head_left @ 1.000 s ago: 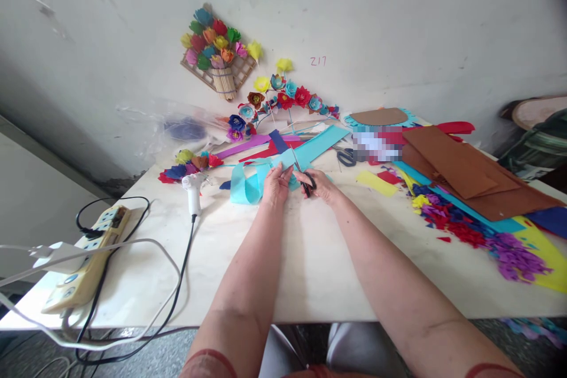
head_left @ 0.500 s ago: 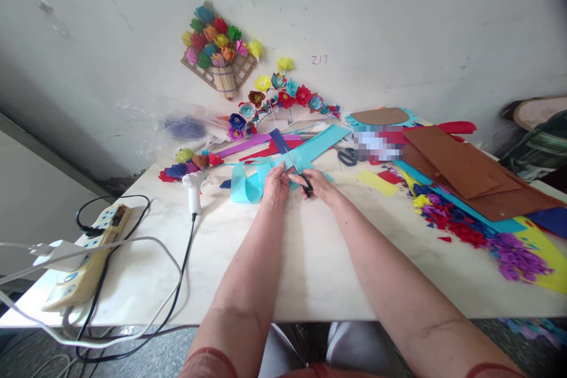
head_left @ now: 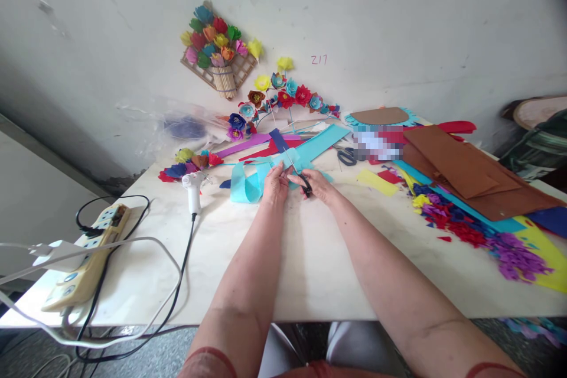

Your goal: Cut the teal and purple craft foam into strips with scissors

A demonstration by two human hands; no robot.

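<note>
My left hand (head_left: pixel 275 185) pinches a light blue paper strip (head_left: pixel 248 182) that curls on the white table (head_left: pixel 283 260). My right hand (head_left: pixel 318 184) is closed round black-handled scissors (head_left: pixel 303 180), whose blades point up and left into the blue paper between my two hands. The rest of the strip runs back and right toward a longer blue sheet (head_left: pixel 322 140).
A white glue gun (head_left: pixel 194 188) lies left of my hands, its black cord running to a power strip (head_left: pixel 91 260) at the left edge. Paper flowers (head_left: pixel 283 97) line the wall. Brown sheets (head_left: pixel 469 171), coloured scraps (head_left: pixel 469 230) and a second pair of scissors (head_left: pixel 346 156) lie at right.
Both hands stay in place; the scissors have shifted slightly up and left along the blue paper.
</note>
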